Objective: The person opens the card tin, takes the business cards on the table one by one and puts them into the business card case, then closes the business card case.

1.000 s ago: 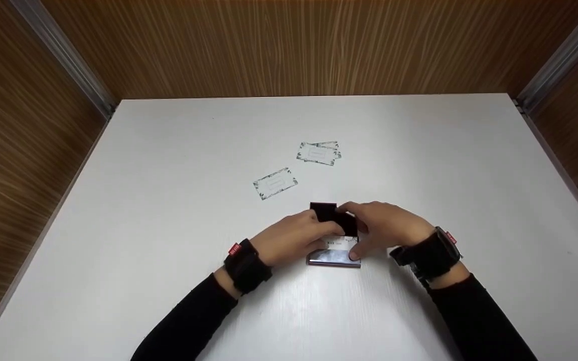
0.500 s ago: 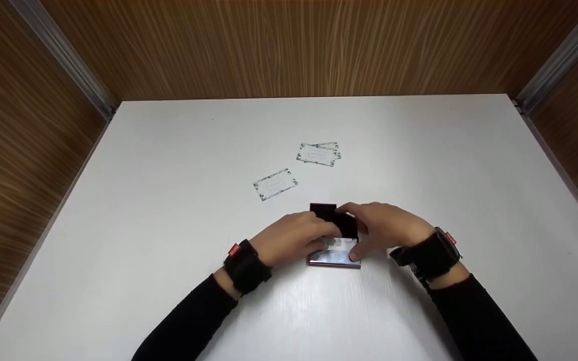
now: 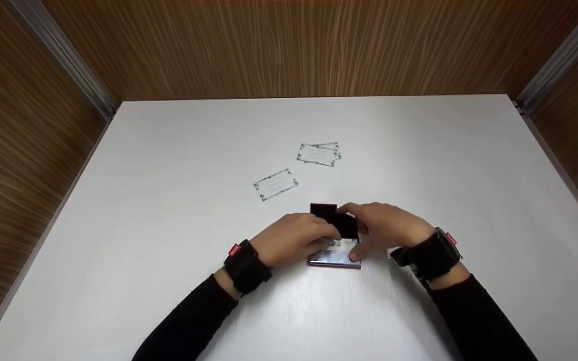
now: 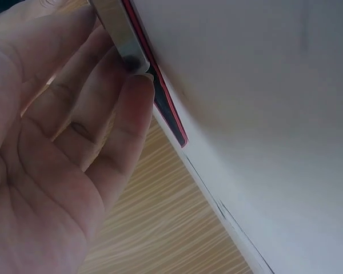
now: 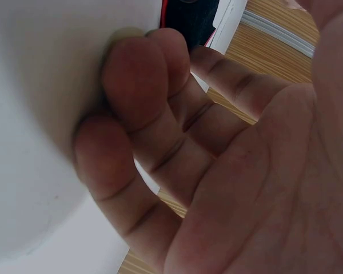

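Note:
An open card case point(image 3: 334, 258) lies on the table in front of me, its black-lined flap point(image 3: 324, 209) folded back and its lower half shiny metal. A white business card point(image 3: 350, 243) with grey leaf print shows at the mouth of the metal part. My left hand point(image 3: 291, 239) pinches the card's left part with thumb and index finger. In the left wrist view, other left fingertips touch the side of the metal case point(image 4: 123, 37). My right hand point(image 3: 389, 226) grips the case from the right, thumb on the metal front and index finger at the flap.
A single card point(image 3: 275, 184) with a leafy border lies beyond the case to the left. Farther back, a few cards point(image 3: 318, 154) overlap in a small pile. Wood-grain panels point(image 3: 289, 50) wall the white table point(image 3: 168, 165) at the back and sides.
The card has slid slightly toward me, deeper into the metal part, and my left index finger has moved down with it. My right hand and the loose cards have stayed put.

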{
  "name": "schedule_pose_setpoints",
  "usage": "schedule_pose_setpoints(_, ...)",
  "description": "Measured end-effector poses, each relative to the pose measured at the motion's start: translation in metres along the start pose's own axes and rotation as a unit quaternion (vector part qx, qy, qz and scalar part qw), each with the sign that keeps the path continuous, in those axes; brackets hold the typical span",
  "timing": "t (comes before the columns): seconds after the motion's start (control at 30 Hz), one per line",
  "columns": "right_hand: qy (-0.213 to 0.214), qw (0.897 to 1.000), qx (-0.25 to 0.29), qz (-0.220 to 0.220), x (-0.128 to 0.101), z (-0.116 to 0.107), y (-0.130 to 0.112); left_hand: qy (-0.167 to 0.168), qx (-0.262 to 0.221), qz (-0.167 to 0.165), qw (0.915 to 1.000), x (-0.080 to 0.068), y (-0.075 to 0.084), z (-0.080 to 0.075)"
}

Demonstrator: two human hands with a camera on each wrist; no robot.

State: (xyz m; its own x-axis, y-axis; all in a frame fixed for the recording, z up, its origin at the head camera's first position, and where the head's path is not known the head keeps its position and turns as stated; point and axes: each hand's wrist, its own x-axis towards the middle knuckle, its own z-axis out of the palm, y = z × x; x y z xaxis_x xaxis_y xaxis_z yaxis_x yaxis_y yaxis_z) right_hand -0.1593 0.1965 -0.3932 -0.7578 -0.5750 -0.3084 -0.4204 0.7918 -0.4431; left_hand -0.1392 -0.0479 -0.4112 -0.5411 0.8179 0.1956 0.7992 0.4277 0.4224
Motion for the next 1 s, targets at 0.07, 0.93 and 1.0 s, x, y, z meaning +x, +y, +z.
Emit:
schedule_pose_setpoints(0.07,0.001,1.000,-0.001,-0.001,0.000,0.000,0.000,-0.002,0.001,0.000,1.0000,0.000,-0.001,0.000)
schedule_pose_setpoints(0.93,-0.003,1.000,0.003,0.008,0.001,0.000,0.001,-0.010,-0.038,0.005,0.9992,-0.002,-0.005,-0.015)
schedule_pose_setpoints(1.0,-0.003,1.000,0.003,0.009,0.001,0.000,0.001,0.004,-0.040,0.003,0.9992,-0.004,-0.008,-0.019)
